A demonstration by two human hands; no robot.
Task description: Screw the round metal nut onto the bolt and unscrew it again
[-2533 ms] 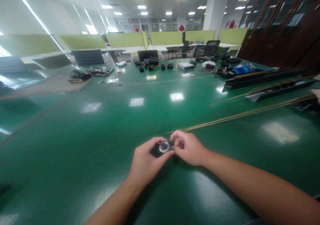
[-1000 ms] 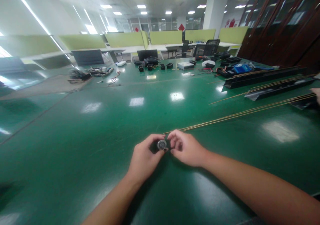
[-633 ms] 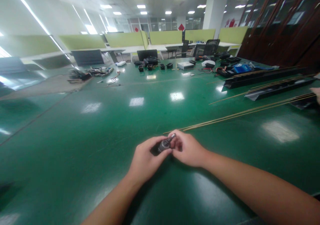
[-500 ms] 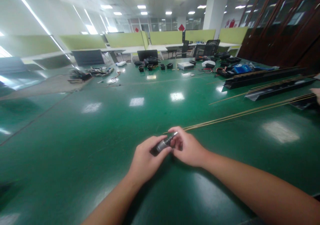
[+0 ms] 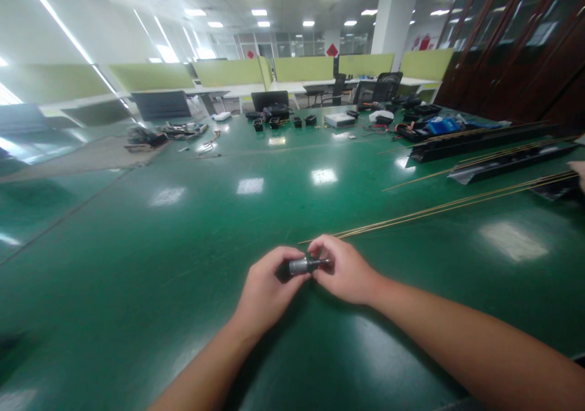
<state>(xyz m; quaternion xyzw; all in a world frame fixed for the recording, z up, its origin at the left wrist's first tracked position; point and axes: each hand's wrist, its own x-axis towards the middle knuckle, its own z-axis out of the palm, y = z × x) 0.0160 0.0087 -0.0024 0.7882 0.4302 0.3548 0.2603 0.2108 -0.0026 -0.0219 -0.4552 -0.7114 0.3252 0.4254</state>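
A small silver-and-black cylindrical part (image 5: 300,266) with a thin, dark narrower end lies roughly level between my hands, above the green table (image 5: 219,228). My left hand (image 5: 269,283) is closed round its thick end, thumb below and fingers above. The curled fingers of my right hand (image 5: 340,268) close on the slim end, and its very tip shows against them. What kind of part it is I cannot make out. Just behind my right hand, several thin brass-coloured rods (image 5: 402,218) lie on the table.
Dark metal channels (image 5: 512,162) with more rods lie at the right. A co-worker's hand (image 5: 578,170) shows at the right edge. Small black boxes (image 5: 274,122), a white box (image 5: 339,119), a blue item (image 5: 442,125) and loose circuit parts (image 5: 185,129) stand along the far side.
The silver-and-black part has turned from slanting up to the right to nearly level. My right hand's fingers have closed lower round its slim end. The left hand has hardly moved.
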